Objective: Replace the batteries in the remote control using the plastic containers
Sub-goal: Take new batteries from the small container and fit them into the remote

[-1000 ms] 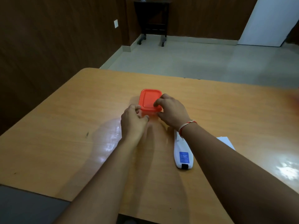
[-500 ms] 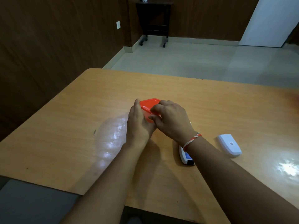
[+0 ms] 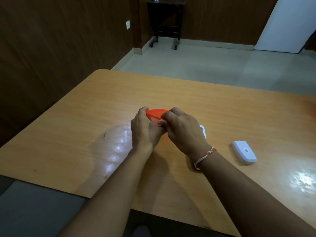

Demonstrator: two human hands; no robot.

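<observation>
Both hands grip the tilted orange-lidded container (image 3: 156,116), contents hidden.

Remote control (image 3: 203,133) mostly hidden beneath right hand (image 3: 183,130)

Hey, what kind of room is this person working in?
Probably an office or meeting room, though that is a guess. A large wooden table fills the foreground, dark wood panelling covers the walls, and a small dark stand on castors sits in the far corner on a pale tiled floor.
</observation>
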